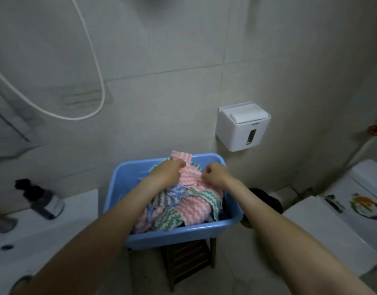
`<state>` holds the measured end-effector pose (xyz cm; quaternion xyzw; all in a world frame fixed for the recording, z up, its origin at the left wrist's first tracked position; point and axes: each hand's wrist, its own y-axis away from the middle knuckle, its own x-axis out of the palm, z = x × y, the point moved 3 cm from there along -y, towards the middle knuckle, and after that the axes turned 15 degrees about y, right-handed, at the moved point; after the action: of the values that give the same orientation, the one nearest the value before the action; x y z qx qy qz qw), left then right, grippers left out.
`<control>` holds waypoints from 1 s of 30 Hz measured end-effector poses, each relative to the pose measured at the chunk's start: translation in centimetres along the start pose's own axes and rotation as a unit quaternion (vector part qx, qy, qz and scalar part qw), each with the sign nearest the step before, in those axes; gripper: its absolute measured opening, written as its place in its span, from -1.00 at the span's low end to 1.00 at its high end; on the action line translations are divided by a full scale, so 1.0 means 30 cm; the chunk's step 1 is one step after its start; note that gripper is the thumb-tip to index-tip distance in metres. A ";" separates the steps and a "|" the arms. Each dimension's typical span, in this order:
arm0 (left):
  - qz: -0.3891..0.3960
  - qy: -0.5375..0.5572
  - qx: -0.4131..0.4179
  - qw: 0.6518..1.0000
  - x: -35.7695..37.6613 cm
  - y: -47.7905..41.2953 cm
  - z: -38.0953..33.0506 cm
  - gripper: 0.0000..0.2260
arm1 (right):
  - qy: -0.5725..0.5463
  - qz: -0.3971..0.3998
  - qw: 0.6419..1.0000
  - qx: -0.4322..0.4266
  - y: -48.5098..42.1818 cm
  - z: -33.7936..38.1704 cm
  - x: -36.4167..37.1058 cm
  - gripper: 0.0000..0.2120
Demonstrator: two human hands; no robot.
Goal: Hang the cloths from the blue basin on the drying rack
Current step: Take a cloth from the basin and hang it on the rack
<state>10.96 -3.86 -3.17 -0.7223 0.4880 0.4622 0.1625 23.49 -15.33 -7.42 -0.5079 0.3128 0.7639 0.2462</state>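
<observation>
A blue basin (pixel 128 177) stands on a dark wooden stool (pixel 187 260) against the tiled wall. It is heaped with zigzag-striped cloths in pink, green and blue (pixel 183 203). The top one is a pink-and-white cloth (pixel 188 174), raised a little at the far rim. My left hand (pixel 169 171) pinches its left edge, and my right hand (pixel 215 173) grips its right edge with curled fingers. No drying rack is in view.
A white tissue box (pixel 243 126) is fixed to the wall above the basin. A shower hose (pixel 92 60) loops on the left. A dark pump bottle (pixel 43 201) lies on the white sink counter (pixel 45 231). A toilet (pixel 342 220) and a black bin (pixel 266 201) stand right.
</observation>
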 end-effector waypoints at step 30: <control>-0.057 0.100 0.259 0.959 0.029 -0.097 -0.662 -0.75 | -0.265 -0.210 0.936 -0.094 0.331 -0.395 -0.517 -0.60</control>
<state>23.63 -16.59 5.81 -0.7247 0.5630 0.2356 0.3199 29.58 -31.64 5.86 -0.3617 0.0489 0.8280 0.4258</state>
